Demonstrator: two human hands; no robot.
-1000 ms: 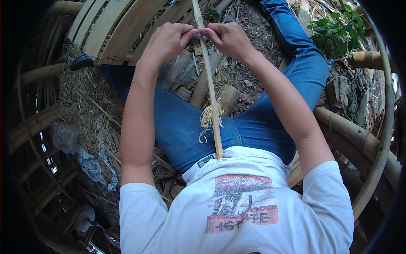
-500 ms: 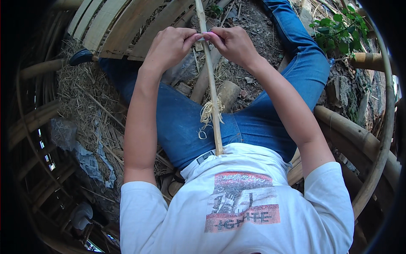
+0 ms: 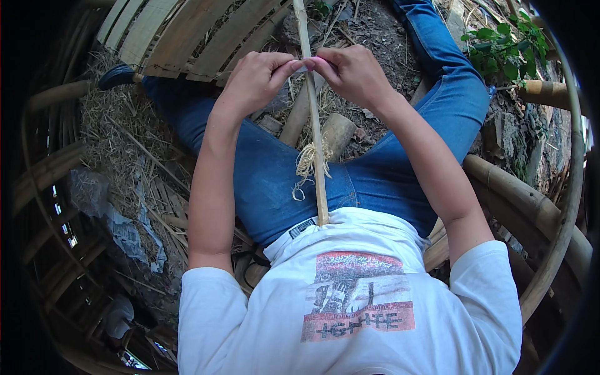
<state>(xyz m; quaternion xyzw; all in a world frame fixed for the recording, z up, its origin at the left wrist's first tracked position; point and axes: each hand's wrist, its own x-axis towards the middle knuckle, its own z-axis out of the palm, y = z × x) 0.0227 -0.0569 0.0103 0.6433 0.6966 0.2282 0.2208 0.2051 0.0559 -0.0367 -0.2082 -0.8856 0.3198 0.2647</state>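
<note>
A long pale bamboo strip (image 3: 320,181) runs from my waist away between my legs and past the top edge of the view. Far along it, my left hand (image 3: 257,80) and my right hand (image 3: 354,72) meet from either side. Both are closed, thumbs and fingers pinched together across the strip. A small thin whitish piece (image 3: 303,69) shows between the fingertips, mostly covered, and its kind is hard to make out. Curly pale shavings (image 3: 306,164) hang in a tangle beside the strip at my lap.
My legs in blue jeans (image 3: 431,131) spread to both sides. Past my left leg stands a slatted bamboo panel (image 3: 187,37). A cut bamboo piece (image 3: 338,134) lies on the littered ground. Dry straw (image 3: 119,125) covers the left; a curved pole (image 3: 562,219) borders the right.
Both hands, still pinched together, have come slightly nearer to me along the bamboo strip. The strip's far part has shifted a little to the right.
</note>
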